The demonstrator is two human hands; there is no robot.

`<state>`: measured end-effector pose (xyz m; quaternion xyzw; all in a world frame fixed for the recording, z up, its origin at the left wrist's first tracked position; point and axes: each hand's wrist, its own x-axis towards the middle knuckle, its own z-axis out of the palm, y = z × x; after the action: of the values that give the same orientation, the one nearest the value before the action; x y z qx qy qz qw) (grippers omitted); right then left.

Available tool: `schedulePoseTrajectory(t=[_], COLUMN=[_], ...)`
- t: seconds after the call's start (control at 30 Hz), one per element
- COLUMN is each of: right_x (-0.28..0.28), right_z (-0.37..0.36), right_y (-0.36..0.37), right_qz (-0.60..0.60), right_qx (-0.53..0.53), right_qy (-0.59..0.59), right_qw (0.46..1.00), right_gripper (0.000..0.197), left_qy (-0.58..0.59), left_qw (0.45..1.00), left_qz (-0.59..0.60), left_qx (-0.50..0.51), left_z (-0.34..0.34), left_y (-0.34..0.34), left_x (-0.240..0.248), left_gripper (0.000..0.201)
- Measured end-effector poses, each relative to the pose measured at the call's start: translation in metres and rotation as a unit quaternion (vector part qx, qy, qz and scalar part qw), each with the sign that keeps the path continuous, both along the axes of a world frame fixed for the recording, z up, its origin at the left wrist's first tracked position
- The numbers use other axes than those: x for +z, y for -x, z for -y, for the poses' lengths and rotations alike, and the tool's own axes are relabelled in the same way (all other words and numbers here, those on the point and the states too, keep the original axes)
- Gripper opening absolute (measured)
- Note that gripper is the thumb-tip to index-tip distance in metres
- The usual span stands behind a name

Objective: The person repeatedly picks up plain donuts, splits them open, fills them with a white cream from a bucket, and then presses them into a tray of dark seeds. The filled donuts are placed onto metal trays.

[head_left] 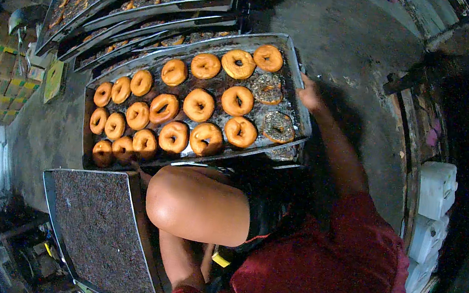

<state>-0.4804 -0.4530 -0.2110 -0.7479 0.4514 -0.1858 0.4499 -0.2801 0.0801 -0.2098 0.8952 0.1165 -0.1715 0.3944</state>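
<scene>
A metal tray point(292, 44) of ring doughnuts lies in front of me, tilted in view. Most are plain golden doughnuts point(198, 104); at its right end are doughnuts coated in dark sprinkles point(278, 127). My right hand point(311, 94) is closed on the tray's right edge. My left hand point(144, 177) is at the near edge, left of my raised knee, which hides most of it; its fingers seem to curl on the rim. Beside the knee stands a second tray point(134, 204), filled with dark sprinkles point(97, 229).
Beyond the doughnut tray, stacked trays point(139, 10) hold sprinkled doughnuts. White plastic jugs point(437, 190) stand along the right beside wooden planks point(405, 137). Cartons point(10, 79) are piled at the far left. The floor point(346, 30) is grey concrete.
</scene>
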Motion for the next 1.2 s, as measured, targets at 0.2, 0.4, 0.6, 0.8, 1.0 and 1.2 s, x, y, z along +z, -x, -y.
schedulePoseTrajectory(t=[0.2, 0.4, 0.6, 0.8, 1.0, 1.2], right_x=[-0.002, -0.026, -0.035, -0.055, -0.058, -0.043], right_z=[0.003, 0.017, 0.018, -0.012, -0.022, -0.025], right_y=[-0.001, -0.006, 0.010, 0.058, 0.055, 0.050], right_qz=[-0.010, -0.060, 0.014, -0.139, -0.098, -0.092], right_qx=[-0.032, -0.070, -0.013, 0.096, 0.028, -0.011], right_qy=[-0.002, 0.063, 0.085, -0.141, -0.129, -0.111], right_qw=[0.999, 0.994, 0.996, 0.975, 0.986, 0.990], right_gripper=[0.065, 0.063, 0.069, 0.049, 0.036, 0.037], left_qy=[0.003, 0.004, 0.005, 0.007, 0.007, 0.005], left_qw=[1.000, 1.000, 1.000, 0.999, 0.998, 0.997], left_qz=[0.005, 0.002, 0.009, 0.013, 0.024, 0.030], left_qx=[-0.002, -0.015, -0.024, -0.032, -0.056, -0.066], left_z=[0.001, 0.005, 0.002, 0.004, 0.026, 0.048], left_y=[0.001, -0.009, -0.013, -0.022, -0.039, -0.050], left_x=[0.002, 0.002, 0.005, 0.005, 0.005, 0.006], left_gripper=[0.040, 0.040, 0.039, 0.039, 0.039, 0.038])
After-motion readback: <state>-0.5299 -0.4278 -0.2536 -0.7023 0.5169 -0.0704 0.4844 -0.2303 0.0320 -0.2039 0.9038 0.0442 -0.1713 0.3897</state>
